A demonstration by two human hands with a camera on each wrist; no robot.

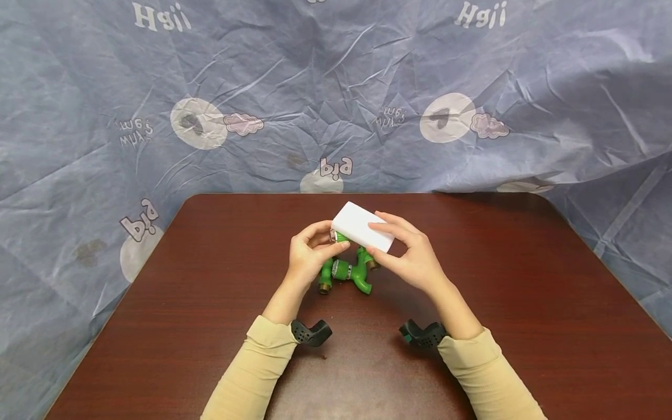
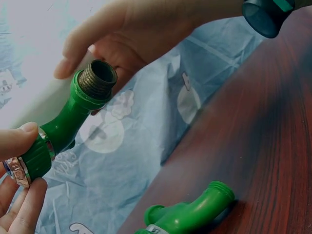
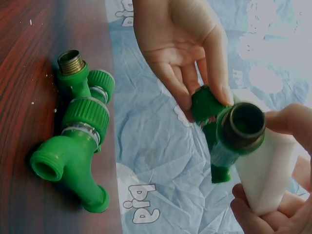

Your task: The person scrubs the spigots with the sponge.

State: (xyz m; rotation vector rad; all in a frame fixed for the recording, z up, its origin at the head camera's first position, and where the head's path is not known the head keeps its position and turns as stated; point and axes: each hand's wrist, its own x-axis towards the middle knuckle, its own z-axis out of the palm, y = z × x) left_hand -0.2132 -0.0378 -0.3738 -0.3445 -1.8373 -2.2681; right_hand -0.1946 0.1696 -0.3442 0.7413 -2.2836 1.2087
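My left hand (image 1: 307, 254) pinches a green plastic tap (image 2: 66, 124) by its ribbed knob, thumb on one side and fingers on the other. The brass threaded end (image 2: 100, 80) of this tap sticks out toward the right hand. A smooth white sponge block (image 1: 362, 226) is gripped in my right hand (image 1: 412, 251), fingers over its top and thumb underneath. In the right wrist view the block (image 3: 270, 170) lies right against the tap, close behind the threaded end. Both are held above the table.
On the dark brown wooden table (image 1: 210, 303), more green taps (image 1: 357, 273) with ribbed knobs lie below the hands. A blue-grey printed cloth (image 1: 294, 76) hangs behind the table's far edge. Black wrist mounts (image 1: 312, 333) sit at both cuffs.
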